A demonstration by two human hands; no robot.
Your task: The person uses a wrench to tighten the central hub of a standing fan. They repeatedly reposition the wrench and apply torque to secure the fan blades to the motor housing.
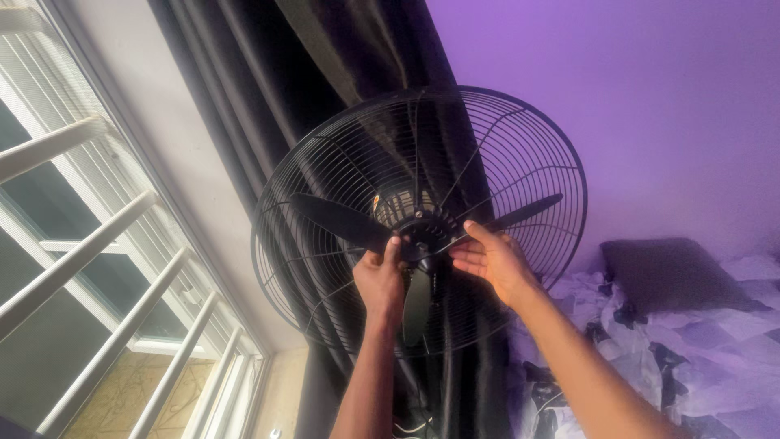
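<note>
Currently, in the head view, you have both hands raised to the hub of a black pedestal fan. Your left hand is closed around the centre of the blade assembly, thumb and fingers pinched at the hub. Your right hand is half open, its fingers curled against the hub from the other side; whether it truly grips I cannot tell.

Progress, judged from the fan's condition: the front guard is off, since nothing stands between your hands and the blades. The rear guard is mounted behind them. The three-blade assembly sits on the motor shaft, one blade pointing left, one right, one down. Whether it is locked on or loose cannot be seen.

Containers: none are visible. The fan stands before a dark curtain, with a barred window to the left and a purple wall to the right. A bed with patterned bedding and a dark pillow lies lower right.
</note>
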